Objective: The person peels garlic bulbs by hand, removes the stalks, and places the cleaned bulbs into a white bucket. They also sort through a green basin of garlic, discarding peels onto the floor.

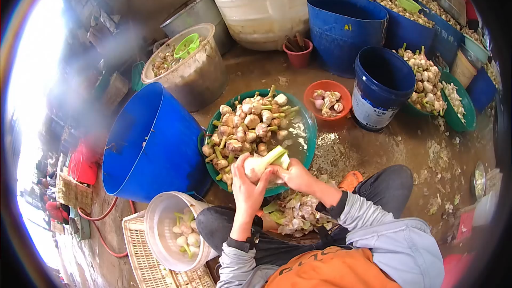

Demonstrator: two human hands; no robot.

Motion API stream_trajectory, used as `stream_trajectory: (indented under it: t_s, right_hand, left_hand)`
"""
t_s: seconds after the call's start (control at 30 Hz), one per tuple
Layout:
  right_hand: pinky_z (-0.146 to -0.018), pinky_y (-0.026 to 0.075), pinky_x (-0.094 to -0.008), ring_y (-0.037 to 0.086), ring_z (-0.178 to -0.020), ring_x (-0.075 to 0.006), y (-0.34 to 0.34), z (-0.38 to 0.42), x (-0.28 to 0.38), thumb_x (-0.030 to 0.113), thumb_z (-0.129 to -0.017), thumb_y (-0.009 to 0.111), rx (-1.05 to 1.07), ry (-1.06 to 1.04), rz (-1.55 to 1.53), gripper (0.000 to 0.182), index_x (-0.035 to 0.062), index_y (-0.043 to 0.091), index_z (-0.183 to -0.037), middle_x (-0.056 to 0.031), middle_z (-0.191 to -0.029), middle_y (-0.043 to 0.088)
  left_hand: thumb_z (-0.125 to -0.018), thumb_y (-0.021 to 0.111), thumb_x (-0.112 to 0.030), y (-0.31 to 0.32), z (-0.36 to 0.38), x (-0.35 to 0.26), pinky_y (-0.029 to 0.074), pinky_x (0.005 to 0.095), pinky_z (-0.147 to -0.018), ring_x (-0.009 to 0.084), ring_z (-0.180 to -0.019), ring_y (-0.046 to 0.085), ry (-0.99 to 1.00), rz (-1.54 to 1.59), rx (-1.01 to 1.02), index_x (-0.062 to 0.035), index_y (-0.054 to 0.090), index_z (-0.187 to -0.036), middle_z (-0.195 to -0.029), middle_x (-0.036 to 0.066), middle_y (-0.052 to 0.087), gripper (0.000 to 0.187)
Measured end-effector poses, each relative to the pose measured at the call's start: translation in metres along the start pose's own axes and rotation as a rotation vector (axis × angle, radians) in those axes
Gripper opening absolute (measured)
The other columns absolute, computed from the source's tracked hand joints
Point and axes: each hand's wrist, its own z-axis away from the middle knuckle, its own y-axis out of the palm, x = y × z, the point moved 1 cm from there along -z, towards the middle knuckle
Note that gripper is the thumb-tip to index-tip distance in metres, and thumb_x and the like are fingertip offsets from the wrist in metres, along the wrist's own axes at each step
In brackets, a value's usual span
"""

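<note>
My left hand [247, 185] is wrapped round a pale garlic bulb [257, 166] with a thick green stem pointing up and right. My right hand [296, 176] closes on the same bulb by its stem and loose outer skin. Both hands are above the near rim of a green basin [308, 146]. Unpeeled garlic bulbs [250, 121] with cut stems are heaped in that basin, beside some water on its right. Stripped garlic skins [301, 214] lie in a pile on the floor below my hands.
A white bucket [160, 234] of peeled bulbs stands at my left on a woven crate [136, 240]. Large blue tubs [141, 144] stand left and behind. An orange bowl [326, 118] with a few bulbs and a dark blue bucket [380, 96] are beyond the basin, on wet floor.
</note>
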Motion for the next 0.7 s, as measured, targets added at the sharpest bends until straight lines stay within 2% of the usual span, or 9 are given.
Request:
stream_trajectory:
  t_s: [0.13, 0.2, 0.27, 0.43, 0.47, 0.5, 0.57, 0.63, 0.7]
  right_hand:
    - [-0.055, 0.039, -0.0220, 0.046, -0.062, -0.0054, -0.005, 0.009, 0.006, 0.021, -0.090, 0.052, 0.101, -0.060, -0.101, 0.022, 0.0019, 0.058, -0.098, 0.0036, -0.073, 0.056]
    - [-0.056, 0.040, -0.0208, 0.046, -0.063, -0.0075, -0.005, 0.008, 0.009, 0.020, -0.090, 0.052, 0.156, -0.090, -0.182, 0.023, 0.0013, 0.055, -0.103, 0.0028, -0.075, 0.055]
    - [-0.057, 0.041, -0.0206, 0.048, -0.067, -0.0083, 0.006, 0.000, 0.013, 0.020, -0.089, 0.052, -0.203, -0.495, 0.227, 0.023, 0.0017, 0.054, -0.104, 0.0017, -0.080, 0.056]
    - [-0.065, 0.044, -0.0257, 0.051, -0.079, -0.0097, 0.004, 0.012, 0.024, 0.019, -0.088, 0.051, 0.068, -0.106, -0.029, 0.024, 0.0026, 0.054, -0.105, 0.0004, -0.081, 0.055]
    - [-0.068, 0.043, -0.0261, 0.052, -0.079, -0.0096, -0.005, 0.011, 0.025, 0.021, -0.089, 0.048, 0.059, -0.034, -0.034, 0.021, 0.0038, 0.055, -0.100, -0.0007, -0.082, 0.056]
    - [-0.068, 0.043, -0.0250, 0.053, -0.073, -0.0105, -0.008, 0.002, 0.015, 0.019, -0.090, 0.042, -0.013, -0.087, -0.304, 0.022, 0.0030, 0.055, -0.097, -0.0020, -0.083, 0.057]
    - [-0.072, 0.043, -0.0260, 0.054, -0.076, -0.0112, -0.008, 0.004, 0.017, 0.018, -0.090, 0.039, -0.057, 0.162, -0.843, 0.021, 0.0034, 0.055, -0.093, -0.0024, -0.079, 0.057]
    - [-0.069, 0.042, -0.0259, 0.053, -0.074, -0.0105, -0.009, -0.002, 0.008, 0.018, -0.090, 0.039, -0.053, 0.151, -1.027, 0.021, 0.0040, 0.054, -0.090, -0.0027, -0.077, 0.056]
    - [-0.064, 0.039, -0.0251, 0.049, -0.069, -0.0095, -0.008, -0.009, 0.000, 0.019, -0.090, 0.039, -0.095, 0.036, -0.926, 0.020, 0.0048, 0.053, -0.088, -0.0016, -0.074, 0.052]
  left_hand:
    - [-0.090, 0.043, -0.039, -0.025, 0.001, 0.015, 0.042, 0.0246, -0.050, 0.0151, -0.061, 0.056, -0.654, 0.974, 0.489, -0.0047, 0.039, -0.118, -0.086, 0.009, 0.057, 0.044]
    - [-0.092, 0.036, -0.039, -0.015, 0.004, 0.017, 0.043, 0.0237, -0.046, 0.0138, -0.056, 0.055, -0.756, 0.908, 0.415, -0.0050, 0.036, -0.120, -0.085, 0.010, 0.057, 0.044]
    - [-0.091, 0.044, -0.031, -0.012, 0.001, 0.010, 0.042, 0.0230, -0.043, 0.0129, -0.053, 0.054, -0.688, 0.699, 0.330, -0.0058, 0.032, -0.122, -0.084, 0.010, 0.057, 0.042]
    - [-0.082, 0.060, -0.029, 0.006, 0.012, 0.008, 0.036, 0.0177, -0.042, 0.0082, -0.056, 0.050, -0.637, 0.502, 0.048, -0.0081, 0.034, -0.117, -0.082, 0.004, 0.053, 0.048]
    - [-0.081, 0.061, -0.033, 0.003, 0.013, 0.006, 0.036, 0.0172, -0.043, 0.0078, -0.058, 0.050, -0.645, 0.701, 0.089, -0.0087, 0.036, -0.114, -0.084, 0.003, 0.053, 0.048]
    - [-0.080, 0.062, -0.036, -0.002, 0.016, 0.006, 0.037, 0.0167, -0.045, 0.0074, -0.061, 0.051, -0.647, 0.902, 0.131, -0.0093, 0.038, -0.111, -0.087, 0.002, 0.052, 0.048]
    - [-0.075, 0.064, -0.047, -0.008, 0.014, 0.015, 0.043, 0.0206, -0.059, 0.0095, -0.079, 0.052, -0.439, 1.087, 0.377, -0.0096, 0.039, -0.118, -0.094, 0.002, 0.052, 0.062]
    - [-0.081, 0.060, -0.039, -0.013, 0.006, 0.005, 0.042, 0.0236, -0.071, 0.0114, -0.088, 0.050, -0.386, 1.095, 0.508, -0.0067, 0.045, -0.117, -0.094, 0.003, 0.052, 0.051]
    - [-0.087, 0.055, -0.026, -0.004, 0.004, 0.016, 0.040, 0.0254, -0.078, 0.0121, -0.092, 0.048, -0.532, 0.795, 0.259, -0.0031, 0.050, -0.113, -0.096, 0.004, 0.052, 0.035]
